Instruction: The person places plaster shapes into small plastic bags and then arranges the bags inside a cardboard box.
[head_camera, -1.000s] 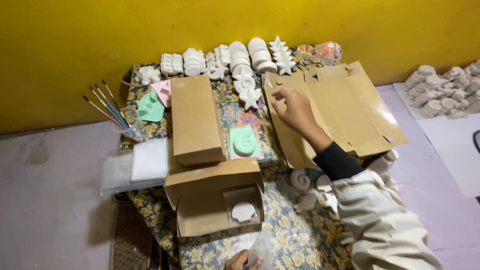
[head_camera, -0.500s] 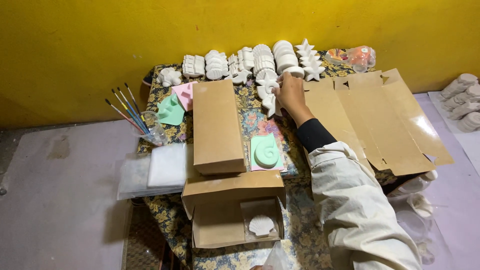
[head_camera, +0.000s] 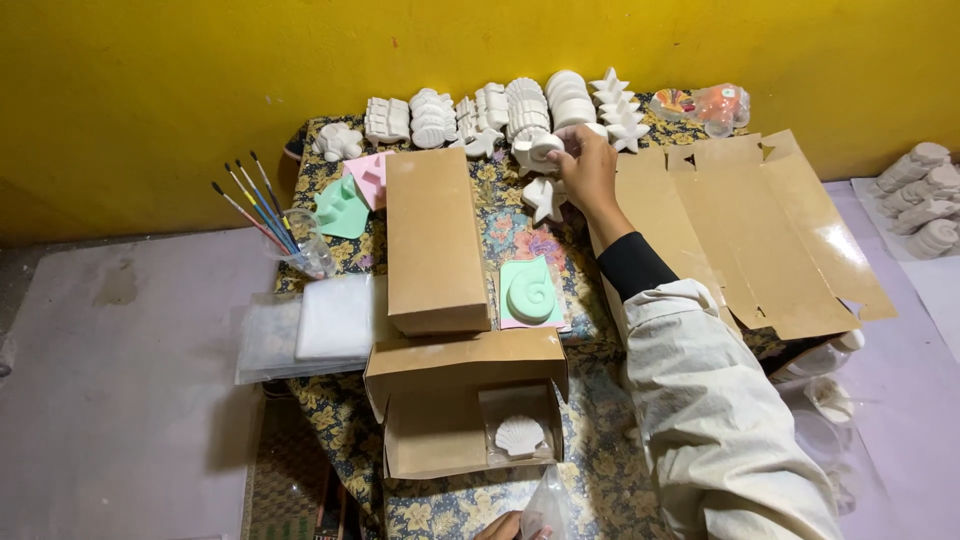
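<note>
Bag (head_camera: 548, 508) first, a clear plastic one at the bottom edge, pinched by the left hand (head_camera: 502, 527), though only the fingertips show. Just above sits an open box (head_camera: 462, 400) with a white shell (head_camera: 520, 436) inside. Mid-frame there's a closed carton (head_camera: 433, 240) and beside it a green mold (head_camera: 531, 292) with a spiral shape. Flat cardboard (head_camera: 760, 230) lies to the right. Higher up, the right hand (head_camera: 588, 170) reaches out on a pale sleeve, fingers curled around a round white cast (head_camera: 543, 148), just beside the rows of casts (head_camera: 500, 108) lined up against the yellow wall. Brushes (head_camera: 255, 208) stand in a cup at upper left.
</note>
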